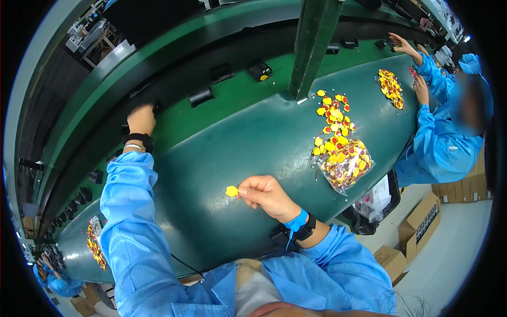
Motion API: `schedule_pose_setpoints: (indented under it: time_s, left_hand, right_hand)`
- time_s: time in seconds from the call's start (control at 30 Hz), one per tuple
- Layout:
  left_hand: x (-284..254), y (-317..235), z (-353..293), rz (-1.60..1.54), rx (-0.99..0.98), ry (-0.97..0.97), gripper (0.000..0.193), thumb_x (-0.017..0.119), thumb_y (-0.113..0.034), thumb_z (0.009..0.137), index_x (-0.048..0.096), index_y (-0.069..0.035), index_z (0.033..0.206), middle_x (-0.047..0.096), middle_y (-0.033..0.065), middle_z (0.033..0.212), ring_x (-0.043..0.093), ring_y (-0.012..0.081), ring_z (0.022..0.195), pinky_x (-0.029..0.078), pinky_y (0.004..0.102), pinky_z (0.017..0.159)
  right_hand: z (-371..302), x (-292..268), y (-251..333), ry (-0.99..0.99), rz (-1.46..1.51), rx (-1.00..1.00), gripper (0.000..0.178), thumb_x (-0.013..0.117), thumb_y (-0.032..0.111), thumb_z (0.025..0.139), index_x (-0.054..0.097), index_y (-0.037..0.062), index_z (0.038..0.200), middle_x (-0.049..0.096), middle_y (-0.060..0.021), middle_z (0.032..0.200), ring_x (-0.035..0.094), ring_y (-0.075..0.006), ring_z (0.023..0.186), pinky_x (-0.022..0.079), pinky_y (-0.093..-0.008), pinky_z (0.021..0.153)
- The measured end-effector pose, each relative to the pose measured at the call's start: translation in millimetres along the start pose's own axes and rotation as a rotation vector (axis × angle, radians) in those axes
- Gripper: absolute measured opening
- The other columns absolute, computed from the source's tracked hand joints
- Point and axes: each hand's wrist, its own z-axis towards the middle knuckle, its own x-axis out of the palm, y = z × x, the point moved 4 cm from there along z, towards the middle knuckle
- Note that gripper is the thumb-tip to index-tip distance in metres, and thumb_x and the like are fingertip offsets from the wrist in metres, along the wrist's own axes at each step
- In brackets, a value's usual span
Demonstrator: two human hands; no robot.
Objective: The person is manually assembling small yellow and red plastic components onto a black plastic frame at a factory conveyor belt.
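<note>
A clear bag holds yellow-and-red pieces; loose pieces lie beyond. The desk edge runs near the bag. Left of the bag, over broad desk surface, the right hand pinches a yellow piece. A green post rises beyond the bag. Farther left, the left hand blurs; its grip I cannot tell.

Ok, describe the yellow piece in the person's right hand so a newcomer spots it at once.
Start with the long green table crossing the picture. Over it, find the person's right hand, with a blue wristband, pinching one small yellow piece. Unlike the yellow and red pieces heaped farther right, it is held on its own.
</note>
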Motion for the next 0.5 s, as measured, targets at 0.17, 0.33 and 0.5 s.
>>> schedule_pose_setpoints:
  time_s: [0.17, 0.33, 0.5]
  left_hand:
    - [-40, -2, -33, -1.306, -0.389, 0.314, 0.018, 0.061, -0.022, 0.087, 0.059, -0.009, 0.075, 0.065, 0.0059, 0.075, 0.054, 0.0133, 0.048, 0.039, 0.0249, 0.038]
    - [-95, -43, -124, -1.92, -0.316, 0.418, 0.019, 0.054, -0.024, 0.093, 0.054, -0.006, 0.089, 0.061, 0.003, 0.072, 0.048, 0.0061, 0.042, 0.034, 0.0174, 0.034]
    - [-104, -62, -203, -2.292, -0.377, 0.496, 0.022, 0.05, -0.025, 0.095, 0.054, -0.005, 0.104, 0.063, 0.0026, 0.082, 0.049, 0.0069, 0.043, 0.035, 0.0179, 0.035]
  right_hand:
    - [1, -3, -4, 0.015, 0.04, -0.001, 0.018, 0.057, 0.019, 0.09, 0.065, 0.0044, 0.086, 0.052, 0.0044, 0.062, 0.044, -0.0032, 0.056, 0.034, -0.0188, 0.052]
    - [0, -10, -5, -0.021, 0.091, -0.078, 0.016, 0.058, 0.017, 0.089, 0.063, 0.0025, 0.085, 0.055, 0.0019, 0.065, 0.046, -0.0046, 0.056, 0.035, -0.0195, 0.051]
    - [0, -3, -10, 0.06, 0.303, -0.064, 0.015, 0.058, 0.017, 0.09, 0.062, 0.0029, 0.088, 0.057, -0.0018, 0.07, 0.048, -0.0093, 0.057, 0.038, -0.0227, 0.053]
